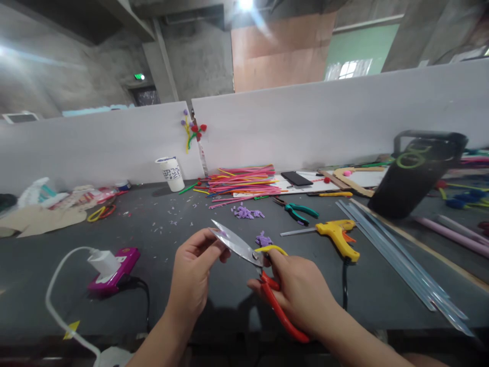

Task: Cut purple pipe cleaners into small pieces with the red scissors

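My right hand (296, 285) is closed around the handles of a pair of scissors (239, 247), one handle red and the other yellow at the top. The blades point up and left, slightly parted, reaching my left hand (196, 267). The fingertips of that hand are pinched together right by the blades. A hint of purple shows there, but what the fingers hold is mostly hidden. Just beyond the scissors lies a small heap of purple cut pieces (263, 238), and a larger pile of purple pieces (247, 211) is farther back.
Pink and red fuzzy stems (240, 179) lie behind the piles. To the right are pliers (300, 211), a yellow glue gun (338, 237), clear glue sticks (393, 260) and a black bottle (416, 171). A magenta power strip (114, 272) sits left; a white cup (170, 174) stands behind.
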{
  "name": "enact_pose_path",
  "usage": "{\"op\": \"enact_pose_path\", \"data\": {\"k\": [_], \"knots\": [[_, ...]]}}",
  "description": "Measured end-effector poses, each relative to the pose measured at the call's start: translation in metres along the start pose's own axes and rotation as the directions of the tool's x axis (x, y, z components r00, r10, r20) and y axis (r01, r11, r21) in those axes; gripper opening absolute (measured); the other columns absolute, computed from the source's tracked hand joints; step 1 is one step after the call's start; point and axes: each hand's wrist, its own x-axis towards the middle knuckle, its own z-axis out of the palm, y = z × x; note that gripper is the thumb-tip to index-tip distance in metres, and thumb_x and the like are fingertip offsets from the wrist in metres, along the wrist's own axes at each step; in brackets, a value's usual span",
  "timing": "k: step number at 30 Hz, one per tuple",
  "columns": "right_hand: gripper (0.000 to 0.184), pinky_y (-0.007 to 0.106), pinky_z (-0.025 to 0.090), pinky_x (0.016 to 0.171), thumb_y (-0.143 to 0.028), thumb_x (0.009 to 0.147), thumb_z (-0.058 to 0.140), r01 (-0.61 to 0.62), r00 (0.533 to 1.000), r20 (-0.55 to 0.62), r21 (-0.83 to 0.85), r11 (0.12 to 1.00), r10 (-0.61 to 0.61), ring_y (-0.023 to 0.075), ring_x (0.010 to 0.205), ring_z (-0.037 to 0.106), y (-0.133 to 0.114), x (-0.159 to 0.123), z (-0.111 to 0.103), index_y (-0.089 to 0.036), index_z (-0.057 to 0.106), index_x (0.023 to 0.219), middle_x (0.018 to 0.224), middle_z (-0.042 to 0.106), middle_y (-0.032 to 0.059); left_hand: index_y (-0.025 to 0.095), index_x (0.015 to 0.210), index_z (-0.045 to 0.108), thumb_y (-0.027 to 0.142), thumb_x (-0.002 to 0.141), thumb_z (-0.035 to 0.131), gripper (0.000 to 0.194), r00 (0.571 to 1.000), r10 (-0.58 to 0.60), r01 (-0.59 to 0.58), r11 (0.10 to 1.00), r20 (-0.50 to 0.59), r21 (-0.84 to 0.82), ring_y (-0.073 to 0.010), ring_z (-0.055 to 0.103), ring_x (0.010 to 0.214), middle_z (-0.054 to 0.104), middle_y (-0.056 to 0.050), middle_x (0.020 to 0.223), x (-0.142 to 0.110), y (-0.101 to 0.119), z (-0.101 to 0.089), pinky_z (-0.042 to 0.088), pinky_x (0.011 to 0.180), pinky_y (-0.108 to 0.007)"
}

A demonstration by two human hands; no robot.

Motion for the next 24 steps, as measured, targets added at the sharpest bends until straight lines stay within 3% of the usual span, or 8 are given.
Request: {"op": "enact_pose_path", "data": {"k": [24], "knots": [[0.039,0.024,0.023,0.046,-0.056,0.079,0.037,0.002,1.0,0.008,-0.004,1.0,-0.002,0.0171,0.049,0.055,-0.0028,0.0013,0.0024,-0.019,0.046,0.071,0.054,0.058,0.0012,0.015,0.066,0.063,0.019,0.065,0.063,0.005,0.999,-0.034,0.034,0.999,0.012,-0.018,-0.0077,0.047,0.053,0.054,0.003,0.058,0.0015,0.003,-0.0048,0.038,0.051,-0.019]]}}
